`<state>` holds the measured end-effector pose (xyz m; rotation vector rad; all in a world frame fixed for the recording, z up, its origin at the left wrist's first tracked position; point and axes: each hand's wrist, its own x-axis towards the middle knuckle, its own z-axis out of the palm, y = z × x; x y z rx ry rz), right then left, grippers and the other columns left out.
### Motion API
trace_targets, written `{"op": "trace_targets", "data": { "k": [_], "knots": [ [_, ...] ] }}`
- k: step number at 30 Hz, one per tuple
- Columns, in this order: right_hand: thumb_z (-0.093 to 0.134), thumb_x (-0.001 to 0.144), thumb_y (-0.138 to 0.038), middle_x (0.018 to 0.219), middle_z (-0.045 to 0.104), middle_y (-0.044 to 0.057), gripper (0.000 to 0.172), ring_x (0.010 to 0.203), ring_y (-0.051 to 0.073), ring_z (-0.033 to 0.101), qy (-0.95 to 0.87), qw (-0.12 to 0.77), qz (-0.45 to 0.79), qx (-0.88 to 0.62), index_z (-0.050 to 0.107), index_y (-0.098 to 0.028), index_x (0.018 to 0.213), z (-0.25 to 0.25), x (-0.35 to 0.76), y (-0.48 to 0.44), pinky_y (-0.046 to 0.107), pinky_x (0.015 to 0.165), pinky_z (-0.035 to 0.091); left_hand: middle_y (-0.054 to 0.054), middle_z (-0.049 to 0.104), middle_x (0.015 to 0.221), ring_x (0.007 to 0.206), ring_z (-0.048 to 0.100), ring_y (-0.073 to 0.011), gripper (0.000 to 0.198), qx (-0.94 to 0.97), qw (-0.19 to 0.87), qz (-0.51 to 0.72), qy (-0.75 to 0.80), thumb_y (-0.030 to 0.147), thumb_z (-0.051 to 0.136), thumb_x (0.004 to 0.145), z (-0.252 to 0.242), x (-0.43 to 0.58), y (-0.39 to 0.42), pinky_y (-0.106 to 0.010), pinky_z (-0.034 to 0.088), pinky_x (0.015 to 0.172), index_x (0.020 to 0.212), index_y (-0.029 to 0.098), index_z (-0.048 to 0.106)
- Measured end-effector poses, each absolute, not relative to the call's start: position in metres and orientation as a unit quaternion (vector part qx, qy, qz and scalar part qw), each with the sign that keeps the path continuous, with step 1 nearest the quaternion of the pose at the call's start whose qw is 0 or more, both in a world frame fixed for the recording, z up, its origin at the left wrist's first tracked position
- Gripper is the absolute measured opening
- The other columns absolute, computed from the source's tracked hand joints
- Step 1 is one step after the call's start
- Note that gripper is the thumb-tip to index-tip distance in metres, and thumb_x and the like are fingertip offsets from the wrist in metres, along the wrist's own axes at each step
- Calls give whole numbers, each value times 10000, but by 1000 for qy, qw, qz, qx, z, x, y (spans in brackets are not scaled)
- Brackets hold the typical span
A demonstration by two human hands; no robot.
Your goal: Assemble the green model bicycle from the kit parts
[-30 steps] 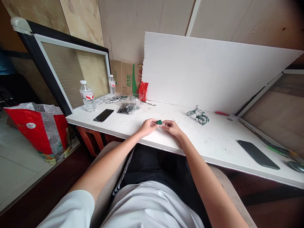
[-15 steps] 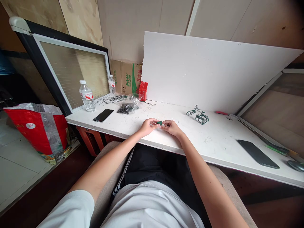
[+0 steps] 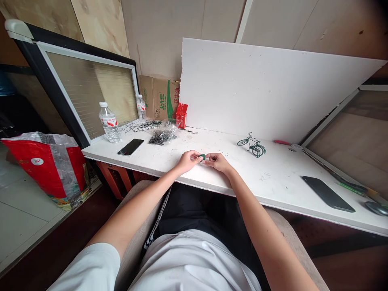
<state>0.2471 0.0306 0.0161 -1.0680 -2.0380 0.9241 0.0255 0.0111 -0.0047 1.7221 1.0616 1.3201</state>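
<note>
A small dark green plastic piece (image 3: 202, 157) sits between my two hands, just above the front edge of the white table (image 3: 188, 178). My left hand (image 3: 188, 161) pinches it between thumb and fingertips. From the other side, the bent, closed fingers of my right hand (image 3: 218, 161) meet the piece; whether they grip it or a smaller part is too small to tell. Beyond my right hand stands a green model bicycle (image 3: 254, 145) with dark wheels. To the left, a clear plastic bag (image 3: 163, 135) of dark small parts lies near black part frames (image 3: 142, 126).
Two water bottles (image 3: 109, 123) stand at the left, near a phone (image 3: 131, 146). A red box (image 3: 181, 116) and a cardboard carton (image 3: 160, 97) are at the back. A white board (image 3: 266, 89) leans behind. Another dark phone (image 3: 328, 193) lies at the right.
The green piece has turned a little in my fingers and now shows a broader face. My hands stay at nearly the same place; the whole view has shifted slightly.
</note>
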Motion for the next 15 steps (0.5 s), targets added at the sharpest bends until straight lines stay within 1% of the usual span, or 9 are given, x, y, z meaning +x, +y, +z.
{"op": "trace_targets", "data": {
  "k": [3, 15],
  "knots": [
    [811, 775, -638, 790, 624, 9, 484, 689, 154, 439, -775, 325, 356, -409, 773, -189, 949, 17, 247, 29, 312, 658, 354, -127, 804, 1096, 1011, 735, -235, 190, 663, 353, 515, 413, 304, 812, 900, -5, 26, 11, -375, 579, 953, 1015, 159, 766],
    [825, 771, -600, 780, 593, -8, 454, 683, 142, 421, -768, 327, 369, -408, 766, -182, 938, 19, 247, 28, 310, 659, 329, -109, 803, 1049, 978, 730, -223, 181, 671, 348, 512, 408, 315, 810, 894, -7, 25, 13, -372, 569, 945, 974, 159, 769]
  ]
}}
